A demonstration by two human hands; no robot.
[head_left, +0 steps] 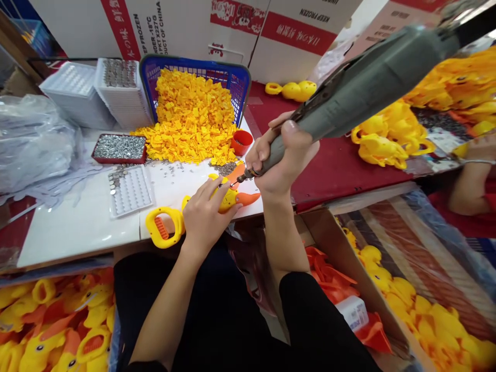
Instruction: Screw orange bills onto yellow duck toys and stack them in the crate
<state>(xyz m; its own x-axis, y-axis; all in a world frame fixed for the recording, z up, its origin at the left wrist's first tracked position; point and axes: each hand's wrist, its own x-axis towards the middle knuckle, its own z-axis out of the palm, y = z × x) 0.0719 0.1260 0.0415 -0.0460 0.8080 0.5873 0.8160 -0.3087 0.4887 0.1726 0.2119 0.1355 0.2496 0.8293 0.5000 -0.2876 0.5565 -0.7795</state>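
Note:
A yellow toy with an orange beak and a ring handle (165, 227) lies at the front edge of the white work surface. My left hand (207, 212) is wrapped over its middle and presses it down. Raised above it, my right hand (284, 155) grips a grey power screwdriver (360, 82), tilted down to the left. The driver's thin tip meets the toy's yellow body, just beyond my left fingertips. Small dark screws (225, 168) lie behind the toy, near a red cup (241, 142).
A blue basket (244, 85) spills small yellow parts. To its left are a red tray of metal pieces (119, 147), a white blister tray (132, 191) and stacked trays (120, 93). Boxes of toy parts flank my lap. Another person's arm (470, 186) shows at right.

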